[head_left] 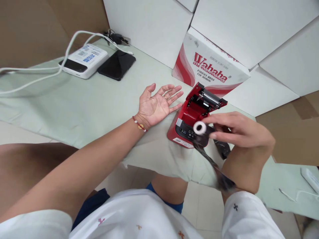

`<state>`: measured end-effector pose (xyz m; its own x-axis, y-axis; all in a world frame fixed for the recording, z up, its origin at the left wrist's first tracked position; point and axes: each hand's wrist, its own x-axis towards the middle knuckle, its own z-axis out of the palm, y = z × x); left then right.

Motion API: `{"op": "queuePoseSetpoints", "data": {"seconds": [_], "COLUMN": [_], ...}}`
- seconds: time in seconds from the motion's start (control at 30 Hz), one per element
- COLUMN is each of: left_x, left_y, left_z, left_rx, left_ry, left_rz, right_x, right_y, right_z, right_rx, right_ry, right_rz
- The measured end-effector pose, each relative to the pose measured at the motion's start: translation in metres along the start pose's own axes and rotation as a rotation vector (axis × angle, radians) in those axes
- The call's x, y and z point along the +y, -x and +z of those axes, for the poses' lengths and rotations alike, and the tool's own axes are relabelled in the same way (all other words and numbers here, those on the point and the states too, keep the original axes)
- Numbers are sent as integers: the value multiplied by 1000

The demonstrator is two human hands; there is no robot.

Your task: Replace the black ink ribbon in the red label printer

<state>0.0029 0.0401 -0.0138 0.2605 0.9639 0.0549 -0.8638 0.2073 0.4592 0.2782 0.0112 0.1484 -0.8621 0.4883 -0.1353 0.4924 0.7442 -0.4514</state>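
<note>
A small red printer (185, 134) stands on the cloth-covered table with its lid (208, 98) raised and its red inner bay exposed. My left hand (158, 104) lies palm up beside it, fingers spread and holding nothing, the fingertips close to the printer's left side. Over the printer's front right, my right hand (229, 129) pinches a small roll of dark ribbon (200, 128) with a pale core facing me. A loose strip trails from the roll down toward my right forearm, slightly blurred. Partly hidden beneath that hand, a black object (221, 149) rests on the table.
Behind the printer stands a red and white Wahaha water carton (209, 63) against stacked white boxes (147, 26). On the left are a white device (86, 61) with cables, a black phone (117, 64) and keys (116, 37). A white object (310, 179) sits far right.
</note>
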Motion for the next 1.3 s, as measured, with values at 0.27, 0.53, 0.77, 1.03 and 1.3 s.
{"op": "queuePoseSetpoints", "data": {"seconds": [0.27,0.53,0.77,1.03,1.3], "left_x": [-1,-2,-4,-5,-6], "left_y": [-3,-4,-4,-2,0], "left_z": [-4,-4,-5,-3,-2], "left_rx": [16,62,98,83,42], "left_ry": [-14,-44,-60,-105,-144], "left_rz": [-27,-46,-30,-25,-22], "right_x": [-16,-15,-10,-6,-27], "right_y": [-51,-47,-50,-59,-15], "right_z": [40,30,32,36,24], "right_rx": [73,-89,-177,-247,-133], "right_ry": [244,369,379,381,257], "right_rz": [516,636,591,543,164]}}
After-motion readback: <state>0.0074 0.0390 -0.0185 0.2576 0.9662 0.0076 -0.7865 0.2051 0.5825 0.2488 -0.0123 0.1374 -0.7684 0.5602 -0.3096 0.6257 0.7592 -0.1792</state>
